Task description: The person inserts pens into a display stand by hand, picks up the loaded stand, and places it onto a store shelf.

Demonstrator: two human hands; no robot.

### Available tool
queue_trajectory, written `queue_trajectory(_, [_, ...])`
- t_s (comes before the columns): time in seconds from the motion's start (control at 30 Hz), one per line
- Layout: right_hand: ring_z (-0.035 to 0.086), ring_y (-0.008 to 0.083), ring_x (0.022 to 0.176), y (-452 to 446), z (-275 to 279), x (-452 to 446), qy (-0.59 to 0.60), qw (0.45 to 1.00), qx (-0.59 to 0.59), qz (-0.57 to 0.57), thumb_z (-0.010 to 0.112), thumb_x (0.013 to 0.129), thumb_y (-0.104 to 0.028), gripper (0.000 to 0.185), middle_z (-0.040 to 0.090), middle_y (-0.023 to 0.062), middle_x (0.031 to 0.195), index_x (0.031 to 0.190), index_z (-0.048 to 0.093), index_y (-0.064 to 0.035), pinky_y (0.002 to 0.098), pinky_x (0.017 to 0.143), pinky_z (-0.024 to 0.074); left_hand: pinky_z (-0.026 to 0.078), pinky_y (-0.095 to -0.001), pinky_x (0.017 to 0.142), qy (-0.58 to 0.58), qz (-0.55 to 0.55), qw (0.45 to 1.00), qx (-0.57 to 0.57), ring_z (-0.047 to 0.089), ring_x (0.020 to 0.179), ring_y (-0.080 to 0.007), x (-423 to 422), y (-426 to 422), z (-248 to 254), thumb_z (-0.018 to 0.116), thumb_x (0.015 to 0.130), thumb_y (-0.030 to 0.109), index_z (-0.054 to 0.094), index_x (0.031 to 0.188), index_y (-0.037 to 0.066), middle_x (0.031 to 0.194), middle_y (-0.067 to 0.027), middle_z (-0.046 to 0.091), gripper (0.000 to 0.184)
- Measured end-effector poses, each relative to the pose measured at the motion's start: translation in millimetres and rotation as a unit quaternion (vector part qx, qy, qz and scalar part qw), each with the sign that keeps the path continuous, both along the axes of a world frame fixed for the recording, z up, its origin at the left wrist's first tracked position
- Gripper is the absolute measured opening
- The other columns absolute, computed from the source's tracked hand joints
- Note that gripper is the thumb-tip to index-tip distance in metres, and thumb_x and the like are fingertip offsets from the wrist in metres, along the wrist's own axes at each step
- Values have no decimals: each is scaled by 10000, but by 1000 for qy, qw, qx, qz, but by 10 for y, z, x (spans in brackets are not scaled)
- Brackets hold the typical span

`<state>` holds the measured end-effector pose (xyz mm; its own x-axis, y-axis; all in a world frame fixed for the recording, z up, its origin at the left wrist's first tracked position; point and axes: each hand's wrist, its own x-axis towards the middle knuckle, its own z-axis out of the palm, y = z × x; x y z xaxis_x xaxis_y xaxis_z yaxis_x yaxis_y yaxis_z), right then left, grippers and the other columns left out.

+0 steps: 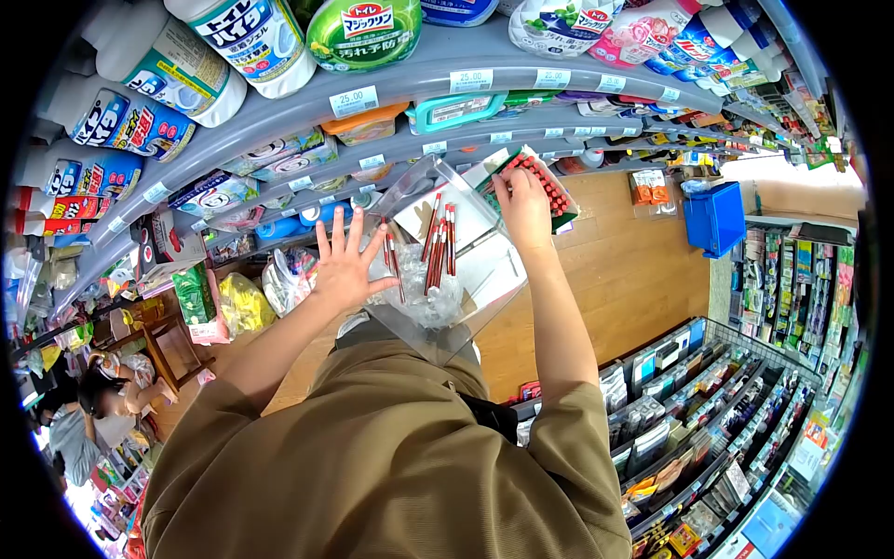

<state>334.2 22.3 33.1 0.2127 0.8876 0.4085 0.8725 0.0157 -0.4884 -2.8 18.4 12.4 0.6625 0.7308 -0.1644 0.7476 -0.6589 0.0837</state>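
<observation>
My left hand (345, 265) is open, its fingers spread wide above the left side of a clear plastic box (484, 312). Inside this box lie several loose dark-red pencils (438, 252), with crumpled clear plastic bags (433, 300) near them. To the right stands a green-edged carton (564, 222) packed with red pencils (551, 190). My right hand (524, 207) reaches into that carton, its thumb and fingers pinched together on the pencils. How many it grips is hidden by the hand.
Grey store shelves (410, 82) with toilet cleaner bottles (365, 35) curve close in front. A blue bin (714, 219) stands on the wooden floor (643, 289) to the right. Wire racks of stationery (689, 401) are at lower right. A person (126, 391) is at far left.
</observation>
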Motion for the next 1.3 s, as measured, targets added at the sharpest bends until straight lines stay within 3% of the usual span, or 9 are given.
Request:
queue_trajectory(0.77, [664, 341, 869, -48, -252, 39, -60, 997, -15, 41, 742, 903, -141, 184, 673, 137, 919, 903, 589, -38, 436, 770, 554, 55, -733, 1163, -4, -8, 1000, -8, 64, 1526, -535, -23, 20, 19, 534, 821, 835, 332, 1610, 239, 1674, -265, 141, 1009])
queue_trajectory(1.03, [675, 338, 869, -51, -173, 26, -63, 996, 35, 55, 754, 891, -148, 172, 693, 132, 938, 953, 640, -34, 426, 773, 560, 54, -707, 1180, -8, -35, 999, -8, 71, 1540, -504, -82, 118, -57, 597, 899, 676, 328, 1611, 223, 1674, -276, 123, 886])
queue_trajectory(1.17, [659, 327, 845, -38, -91, -9, -74, 996, 36, 41, 755, 893, -170, 161, 691, 121, 927, 869, 675, -32, 418, 744, 557, 48, -700, 1186, -16, -45, 999, -12, 72, 1546, -487, -77, 163, -54, 613, 905, 635, 315, 1616, 220, 1676, -267, 129, 875])
queue_trajectory(1.3, [642, 312, 890, -56, -27, -52, -122, 992, -2, 12, 757, 894, -298, 291, 676, 107, 956, 787, 672, -41, 399, 720, 550, 47, -710, 1182, -9, -46, 999, -11, 60, 1545, -496, -52, 168, -37, 594, 911, 645, 294, 1623, 246, 1680, -257, 125, 870])
